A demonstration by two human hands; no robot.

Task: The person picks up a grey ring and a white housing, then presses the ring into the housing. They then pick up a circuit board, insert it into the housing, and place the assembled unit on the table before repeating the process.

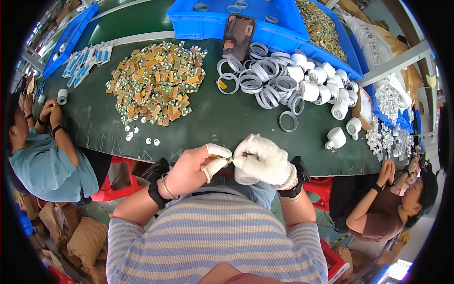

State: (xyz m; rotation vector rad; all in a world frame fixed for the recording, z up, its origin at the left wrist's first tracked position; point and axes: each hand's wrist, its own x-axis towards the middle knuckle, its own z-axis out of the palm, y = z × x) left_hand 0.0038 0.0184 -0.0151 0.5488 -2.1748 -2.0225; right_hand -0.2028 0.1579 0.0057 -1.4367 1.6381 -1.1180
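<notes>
My left hand, with white coverings on thumb and fingertips, pinches a small circuit board in front of my body. Close against it is my right hand in a white knit glove, its fingers curled round a white round housing with a perforated end. The right fingertips meet the near end of the board; whether they grip it too I cannot tell. Beyond the left hand lies a big heap of small circuit boards. Several white discs are scattered at its near edge.
Grey rings and white housings are piled at the right, with a phone propped behind. Blue bins line the back. Clear plastic parts lie far right. Co-workers sit at both sides, one in a teal shirt.
</notes>
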